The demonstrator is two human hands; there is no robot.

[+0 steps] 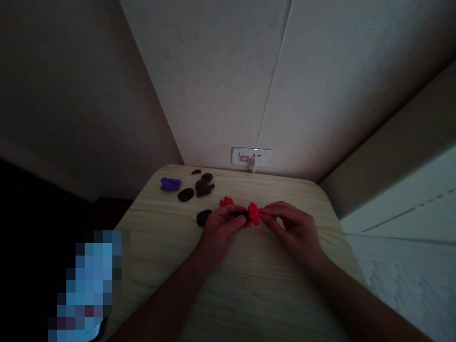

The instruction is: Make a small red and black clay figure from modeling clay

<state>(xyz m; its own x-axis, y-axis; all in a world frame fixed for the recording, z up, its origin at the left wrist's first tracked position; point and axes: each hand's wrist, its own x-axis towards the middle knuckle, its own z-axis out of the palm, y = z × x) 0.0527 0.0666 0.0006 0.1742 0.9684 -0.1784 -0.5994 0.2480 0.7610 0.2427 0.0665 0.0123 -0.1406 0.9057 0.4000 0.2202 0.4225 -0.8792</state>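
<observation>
Pale walls (221,85) stand behind the wood-grained table (270,304). Over it a red lump (254,213) sits between two hands, right beside a black piece (241,215) that the left hand (221,229) pinches, fingers nearly closed; the right hand (297,230) pinches the lump's right edge. Shaping or joining seems underway — more would call for a steady left grip. A red bit (226,201) beyond and a black lump (203,218) to the left could get nudged; farther left lie brown pieces (204,187) and a purple lump (170,184).
</observation>
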